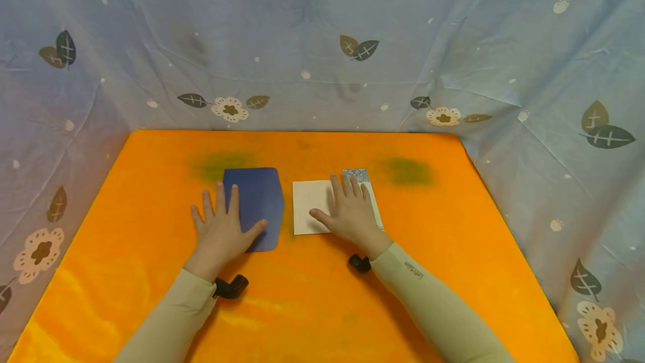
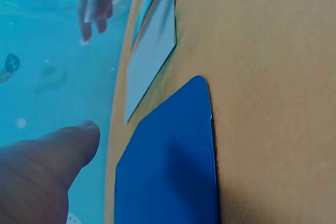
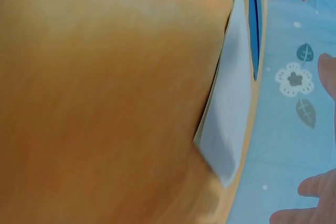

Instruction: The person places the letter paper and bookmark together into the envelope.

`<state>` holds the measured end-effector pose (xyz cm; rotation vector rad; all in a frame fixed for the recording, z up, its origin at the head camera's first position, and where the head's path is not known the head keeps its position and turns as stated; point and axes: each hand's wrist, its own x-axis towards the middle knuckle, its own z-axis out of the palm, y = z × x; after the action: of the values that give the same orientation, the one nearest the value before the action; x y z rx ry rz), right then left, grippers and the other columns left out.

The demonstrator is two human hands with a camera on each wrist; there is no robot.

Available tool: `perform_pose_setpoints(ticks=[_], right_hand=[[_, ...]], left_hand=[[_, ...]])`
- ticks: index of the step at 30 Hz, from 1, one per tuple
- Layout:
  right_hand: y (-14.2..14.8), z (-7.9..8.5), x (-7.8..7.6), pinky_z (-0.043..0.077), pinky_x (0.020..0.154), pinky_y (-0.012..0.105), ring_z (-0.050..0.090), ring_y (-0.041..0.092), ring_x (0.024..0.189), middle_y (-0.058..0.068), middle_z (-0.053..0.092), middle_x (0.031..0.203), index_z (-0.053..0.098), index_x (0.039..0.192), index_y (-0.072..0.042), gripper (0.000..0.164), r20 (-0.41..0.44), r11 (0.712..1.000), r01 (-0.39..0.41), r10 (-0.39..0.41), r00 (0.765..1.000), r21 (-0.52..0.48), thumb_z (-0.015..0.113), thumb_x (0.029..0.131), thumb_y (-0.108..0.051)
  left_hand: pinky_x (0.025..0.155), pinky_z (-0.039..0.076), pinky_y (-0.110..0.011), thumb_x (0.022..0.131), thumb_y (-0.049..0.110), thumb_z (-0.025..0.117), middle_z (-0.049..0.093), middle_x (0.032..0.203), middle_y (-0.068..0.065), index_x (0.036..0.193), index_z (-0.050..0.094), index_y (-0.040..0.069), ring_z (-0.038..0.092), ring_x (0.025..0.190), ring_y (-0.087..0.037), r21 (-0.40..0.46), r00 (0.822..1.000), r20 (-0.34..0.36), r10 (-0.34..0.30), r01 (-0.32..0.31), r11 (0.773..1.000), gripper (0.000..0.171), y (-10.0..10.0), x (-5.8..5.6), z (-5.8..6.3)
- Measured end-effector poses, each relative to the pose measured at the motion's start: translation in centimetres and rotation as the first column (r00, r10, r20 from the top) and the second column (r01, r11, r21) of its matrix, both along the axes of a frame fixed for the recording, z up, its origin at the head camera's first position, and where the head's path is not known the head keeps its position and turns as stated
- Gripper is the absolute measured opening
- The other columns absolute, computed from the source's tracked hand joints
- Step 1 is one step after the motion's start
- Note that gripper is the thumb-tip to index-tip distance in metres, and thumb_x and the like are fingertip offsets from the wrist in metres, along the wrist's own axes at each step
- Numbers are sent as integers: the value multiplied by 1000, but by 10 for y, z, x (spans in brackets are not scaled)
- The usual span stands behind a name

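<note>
A flat blue envelope-like piece [image 1: 263,198] with a tapered right side lies on the orange cloth. Over its left part my left hand [image 1: 218,234] is spread, fingers straight; the left wrist view has the thumb [image 2: 79,148] raised off the surface. To the right is a white sheet of paper [image 1: 309,206], which looks layered along its edge in the right wrist view. My right hand [image 1: 350,212] hovers over its right side with fingers extended, partly hiding a pale strip with a grey speckled end [image 1: 358,174]. Neither hand grips anything.
An orange cloth [image 1: 302,307] covers the table. Patterned blue-grey curtains [image 1: 302,15] stand behind it and along both sides. Black camera mounts [image 1: 233,287] sit at both wrists, close above the cloth.
</note>
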<state>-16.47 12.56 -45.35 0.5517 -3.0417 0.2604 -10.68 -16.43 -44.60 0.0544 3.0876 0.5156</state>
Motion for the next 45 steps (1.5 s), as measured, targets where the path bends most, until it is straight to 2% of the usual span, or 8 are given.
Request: perform_pose_setpoints(ticks=[4,9,13,19,24,31,37,45], right_hand=[[-11,-1,0,17,113,56,22,38,142,18,23,156,14,156,-10,101,14,1000,-14,15,1000,-26,33,85,-79],[-31,-1,-1,26,112,48,34,33,136,18,36,149,24,152,-3,88,-14,984,-103,102,995,-146,49,92,-61],[-51,-1,-1,35,109,42,43,29,132,15,44,144,31,150,-3,75,36,933,-156,177,984,-325,61,94,-43],[-77,-3,-2,49,95,35,55,23,117,12,52,136,38,148,-4,67,177,862,-86,199,964,-500,65,93,-33],[-91,-6,-5,48,95,33,56,20,114,9,56,130,44,145,-8,61,202,894,-82,187,961,-440,65,93,-33],[-101,-8,-7,46,96,33,55,23,111,8,58,128,53,139,-11,55,117,952,-183,217,969,-247,64,93,-38],[-102,-12,-11,44,96,37,53,23,108,6,60,125,60,132,-16,49,58,965,-217,227,972,-149,64,92,-43],[-103,-14,-12,42,92,38,50,23,110,2,58,129,66,127,-19,45,64,973,-215,220,973,-79,64,91,-46]], left_hand=[[103,-7,-74,84,71,52,-10,158,-25,156,7,4,-14,138,-54,-7,1000,3,2,-2,1000,108,2,-1,-3],[103,3,-75,84,69,55,-1,157,-29,155,12,1,-4,139,-56,-8,1000,-24,0,0,1000,107,5,-4,-8],[103,12,-75,85,66,57,-1,157,-30,154,13,0,1,138,-57,0,1000,-6,1,-1,1000,106,9,-5,-9],[96,29,-74,84,65,58,11,155,-32,154,16,0,19,133,-59,-10,1000,15,4,-4,1000,104,12,-6,-10],[90,36,-72,84,65,59,20,151,-34,154,19,1,30,127,-59,-25,999,36,8,-7,1000,103,12,-6,-10],[90,36,-72,85,63,60,25,147,-36,153,22,0,33,124,-59,-31,997,64,31,-29,999,100,12,-7,-10],[92,33,-72,85,61,60,29,145,-37,152,23,-2,33,124,-58,-51,995,90,42,-38,998,99,13,-9,-11],[91,33,-72,87,55,61,31,143,-36,151,25,-4,33,122,-59,-69,995,86,41,-35,997,94,11,-9,-15]])
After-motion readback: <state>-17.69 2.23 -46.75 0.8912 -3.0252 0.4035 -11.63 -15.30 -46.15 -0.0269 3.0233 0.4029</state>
